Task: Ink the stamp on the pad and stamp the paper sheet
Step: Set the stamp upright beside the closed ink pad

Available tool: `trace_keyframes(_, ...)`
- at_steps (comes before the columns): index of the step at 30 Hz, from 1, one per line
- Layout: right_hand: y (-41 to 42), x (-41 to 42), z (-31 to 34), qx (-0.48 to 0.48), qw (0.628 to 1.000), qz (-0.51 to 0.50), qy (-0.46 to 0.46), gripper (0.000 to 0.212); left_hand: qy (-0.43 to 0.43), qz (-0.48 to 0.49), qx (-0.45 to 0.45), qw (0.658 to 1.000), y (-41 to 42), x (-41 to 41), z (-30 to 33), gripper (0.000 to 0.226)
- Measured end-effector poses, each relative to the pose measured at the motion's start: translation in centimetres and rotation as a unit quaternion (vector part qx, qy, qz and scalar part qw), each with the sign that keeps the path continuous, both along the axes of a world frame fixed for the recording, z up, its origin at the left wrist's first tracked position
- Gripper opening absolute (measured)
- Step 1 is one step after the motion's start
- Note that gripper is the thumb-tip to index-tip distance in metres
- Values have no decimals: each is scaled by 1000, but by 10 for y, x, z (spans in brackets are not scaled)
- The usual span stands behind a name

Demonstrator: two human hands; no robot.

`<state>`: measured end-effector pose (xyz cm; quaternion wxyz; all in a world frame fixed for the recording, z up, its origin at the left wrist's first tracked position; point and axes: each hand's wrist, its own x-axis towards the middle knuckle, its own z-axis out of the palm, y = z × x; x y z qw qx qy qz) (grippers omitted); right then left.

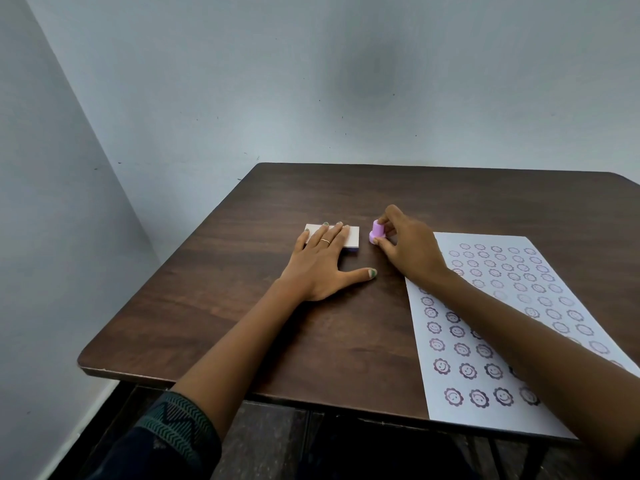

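A small pink stamp (376, 232) stands on the dark wooden table (242, 306), pinched between the thumb and fingers of my right hand (410, 247). Just left of it lies a flat white ink pad (351, 235), closed, with my left hand (322, 261) resting flat on top of it, fingers spread and thumb out on the table. The white paper sheet (512, 327) lies to the right, covered with several rows of purple smiley flower prints; my right forearm crosses over it.
The table stands in a corner, with pale walls behind and to the left. Its near edge and rounded left corner are in view, with dark floor below.
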<state>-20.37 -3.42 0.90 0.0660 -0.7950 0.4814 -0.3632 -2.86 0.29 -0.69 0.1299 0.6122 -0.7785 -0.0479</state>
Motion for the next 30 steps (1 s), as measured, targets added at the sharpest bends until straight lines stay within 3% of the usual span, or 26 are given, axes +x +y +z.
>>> trace_keyframes(14,6,2,3,-22,999,-18,-27,25,7,-4,-33,999,4,-1,0,96)
trace_keyframes(19,10,1,6,-28,998,-47,-39,16,25,-5,-37,999,6,-1,1,88)
trace_keyframes(24,11,-7,4,30,998,-48,21,28,45,-1,-34,998,7,-2,1,78)
trace_keyframes(30,1,-29,-2,113,975,-33,191,50,28,-3,-31,999,6,-3,2,74)
